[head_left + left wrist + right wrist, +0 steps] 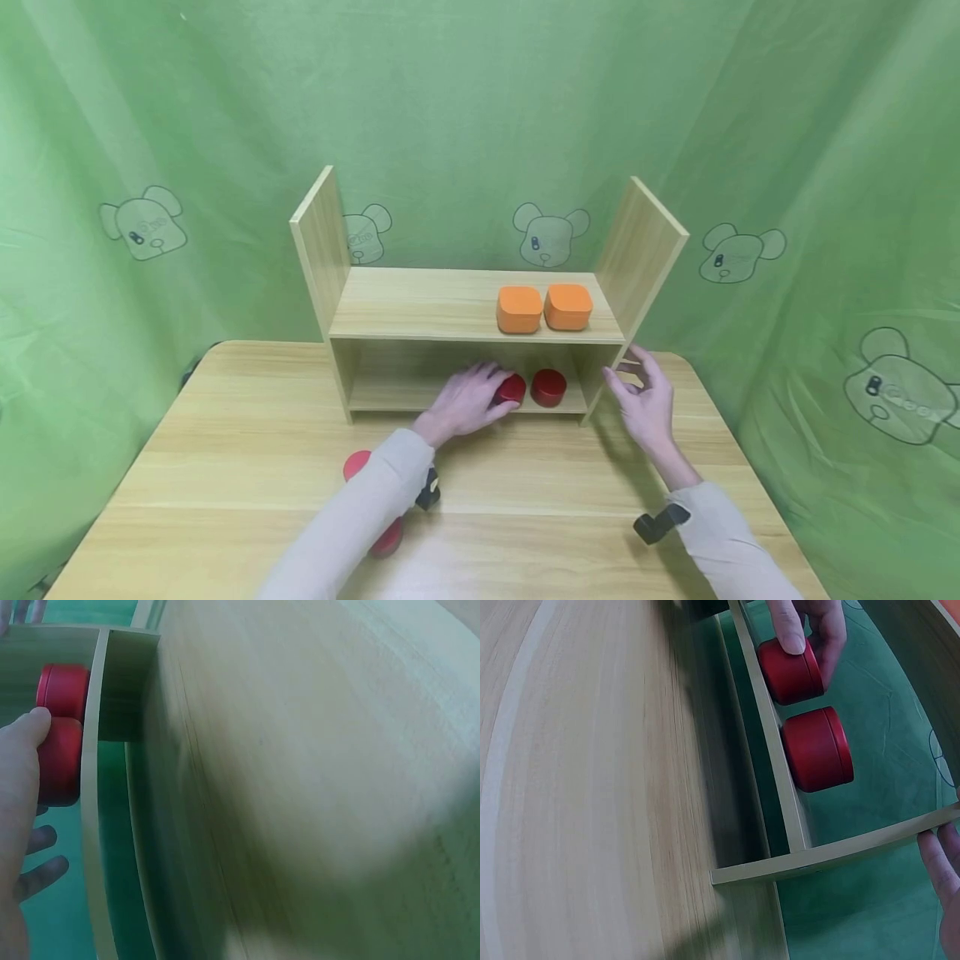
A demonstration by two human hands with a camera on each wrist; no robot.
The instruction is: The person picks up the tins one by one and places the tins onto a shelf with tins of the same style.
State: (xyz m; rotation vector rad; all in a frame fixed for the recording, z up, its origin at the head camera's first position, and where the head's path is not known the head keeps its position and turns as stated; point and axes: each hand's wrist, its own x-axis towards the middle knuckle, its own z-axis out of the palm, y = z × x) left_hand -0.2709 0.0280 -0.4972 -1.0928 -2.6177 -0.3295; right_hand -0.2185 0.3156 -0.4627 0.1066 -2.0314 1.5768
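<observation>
My left hand point(467, 398) grips a round red tin point(512, 388) on the lower board of a small wooden shelf point(408, 302). In the left wrist view, the thumb lies against the side of this tin point(60, 761). A second red tin point(549, 387) stands just to its right on the same board. Outside the shelf's right side panel point(641, 250), my right hand point(647, 404) has its fingers spread and holds nothing. Its fingertips touch the panel's edge in the right wrist view.
Two orange rounded-square tins point(519, 310) sit side by side at the right of the upper board. On the wooden table point(540, 533), a red round tin point(357, 463) and another red tin point(386, 540) are partly hidden by my left sleeve. A green curtain point(450, 100) hangs behind.
</observation>
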